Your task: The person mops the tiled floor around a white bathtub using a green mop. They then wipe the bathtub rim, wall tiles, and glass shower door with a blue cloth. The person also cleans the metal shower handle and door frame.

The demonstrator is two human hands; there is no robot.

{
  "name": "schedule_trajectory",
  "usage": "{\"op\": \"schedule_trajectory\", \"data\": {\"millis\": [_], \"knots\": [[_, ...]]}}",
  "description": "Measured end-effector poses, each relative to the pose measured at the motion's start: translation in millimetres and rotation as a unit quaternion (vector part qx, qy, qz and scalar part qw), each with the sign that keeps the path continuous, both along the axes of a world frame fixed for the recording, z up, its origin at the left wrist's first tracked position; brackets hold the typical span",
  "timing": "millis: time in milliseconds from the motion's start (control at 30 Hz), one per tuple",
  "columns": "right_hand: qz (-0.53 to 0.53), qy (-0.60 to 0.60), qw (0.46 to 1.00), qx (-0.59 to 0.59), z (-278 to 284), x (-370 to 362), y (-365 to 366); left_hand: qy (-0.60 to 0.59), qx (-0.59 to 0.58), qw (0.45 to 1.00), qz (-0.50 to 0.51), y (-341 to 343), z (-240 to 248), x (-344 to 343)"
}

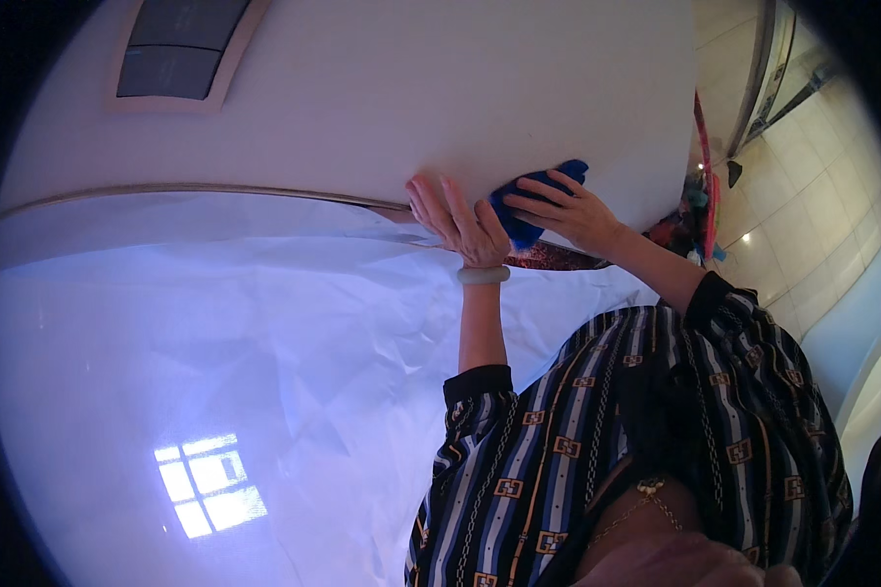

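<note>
A wide white surface [362, 108] with a dark-lined edge stretches across the upper half of the head view. My left hand [460, 225] lies on it near that edge, fingers spread and flat, nothing in them; a pale bangle circles the wrist. Just to its right, my right hand [578, 215] presses a crumpled blue cloth [522, 227] against the surface, its fingers over the top. The cloth comes close to the left hand's thumb. The fabric under the right palm is hidden.
Below the edge spreads a wrinkled, shiny white sheet [303, 333] with a bright window reflection. A framed dark grey panel [176, 64] sits at the far left. Red patterned material [558, 258] shows under the edge. Tiled floor [803, 166] and a dark-edged frame [757, 78] lie right.
</note>
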State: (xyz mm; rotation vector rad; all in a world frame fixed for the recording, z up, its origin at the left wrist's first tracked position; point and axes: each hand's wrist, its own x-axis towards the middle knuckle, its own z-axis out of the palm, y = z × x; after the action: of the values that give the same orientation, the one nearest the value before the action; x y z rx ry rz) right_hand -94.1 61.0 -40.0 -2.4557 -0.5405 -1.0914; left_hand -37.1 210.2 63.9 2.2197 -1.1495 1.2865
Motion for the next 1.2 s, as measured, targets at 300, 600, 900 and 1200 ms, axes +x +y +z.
{"op": "schedule_trajectory", "data": {"millis": [300, 600, 900, 1200], "knots": [[-0.180, -0.202, 0.945, 0.185, 152.7, 44.7, -65.5, 0.017, -0.089, 0.995, -0.039, -33.2, -1.6, -4.4], [-0.033, -0.035, 0.999, 0.018, 12.5, 6.3, -24.6, -0.024, -0.028, 0.998, -0.056, -41.5, -8.5, -1.5], [-0.387, -0.126, 0.855, 0.322, 73.1, 44.7, -114.4, -0.024, 0.017, 0.999, 0.029, -48.2, -13.8, -11.6], [-0.119, 0.041, 0.961, 0.247, 4.6, -13.0, -3.3, -0.015, 0.034, 0.996, 0.085, -44.0, -21.5, -12.1]]}}
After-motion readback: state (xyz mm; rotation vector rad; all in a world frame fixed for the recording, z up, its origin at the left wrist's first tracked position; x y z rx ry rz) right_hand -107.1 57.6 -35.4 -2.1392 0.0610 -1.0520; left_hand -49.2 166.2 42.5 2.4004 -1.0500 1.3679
